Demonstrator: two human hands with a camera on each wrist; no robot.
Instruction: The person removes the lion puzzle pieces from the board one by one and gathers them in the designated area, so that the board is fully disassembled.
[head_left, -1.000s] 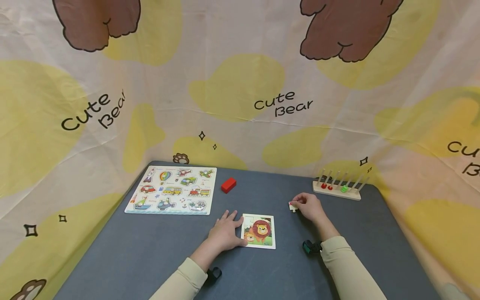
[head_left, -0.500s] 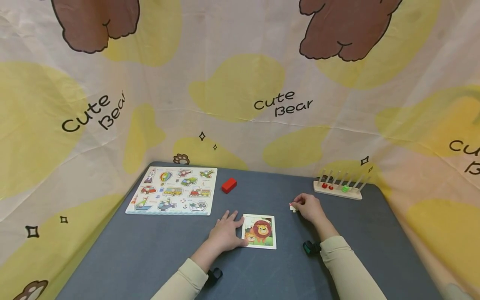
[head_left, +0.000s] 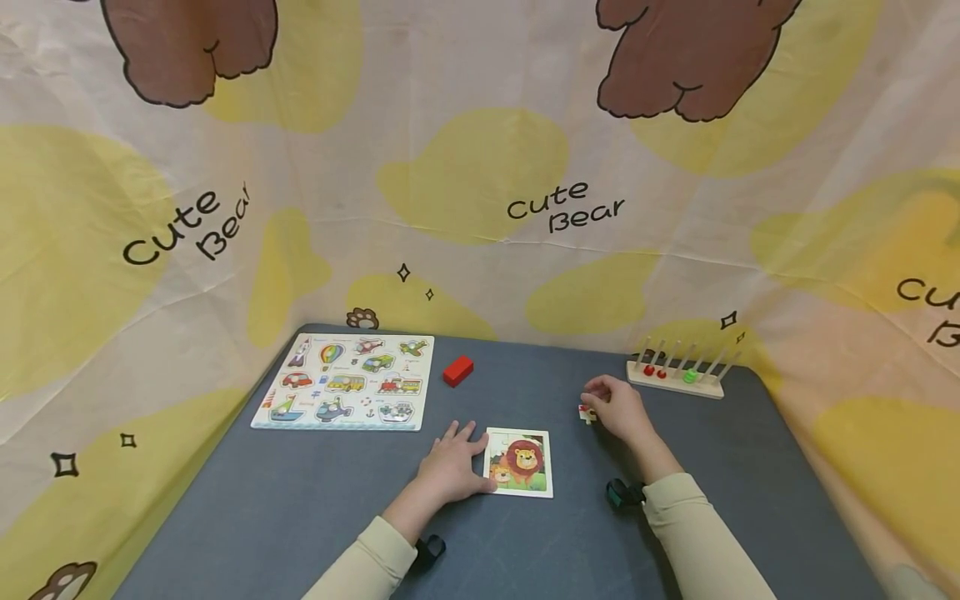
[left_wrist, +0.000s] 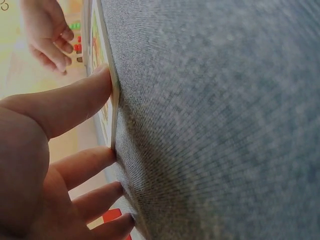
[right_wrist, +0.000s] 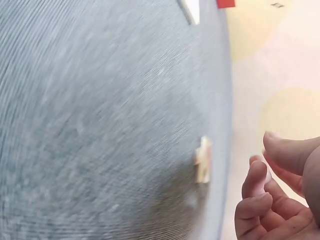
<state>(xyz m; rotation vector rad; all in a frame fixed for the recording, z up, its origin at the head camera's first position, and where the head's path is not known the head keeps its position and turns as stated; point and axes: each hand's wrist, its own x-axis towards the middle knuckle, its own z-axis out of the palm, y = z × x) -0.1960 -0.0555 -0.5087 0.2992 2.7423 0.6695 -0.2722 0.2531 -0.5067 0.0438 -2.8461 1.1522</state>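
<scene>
A small square lion puzzle (head_left: 525, 465) with a pale frame lies flat on the table, near the middle. My left hand (head_left: 448, 467) is at its left side, fingers spread; the left wrist view has the thumb (left_wrist: 75, 102) on the frame's edge and the index fingertip at its corner. To the right lies a puzzle piece (head_left: 587, 414) with red and yellow on its face. My right hand (head_left: 618, 412) hovers just above it. In the right wrist view, loosely bent fingers (right_wrist: 255, 180) are apart from the piece and hold nothing.
At the back left lies a vehicle picture board (head_left: 341, 383). A red block (head_left: 457, 372) sits beside it. A wooden peg rack (head_left: 675, 381) with red and green beads stands at the back right. A printed curtain (head_left: 465, 283) hangs behind the table (head_left: 300, 508).
My right hand has let go of the puzzle piece and lifted slightly, and more of the piece's coloured face shows. The left hand has stayed at the lion puzzle.
</scene>
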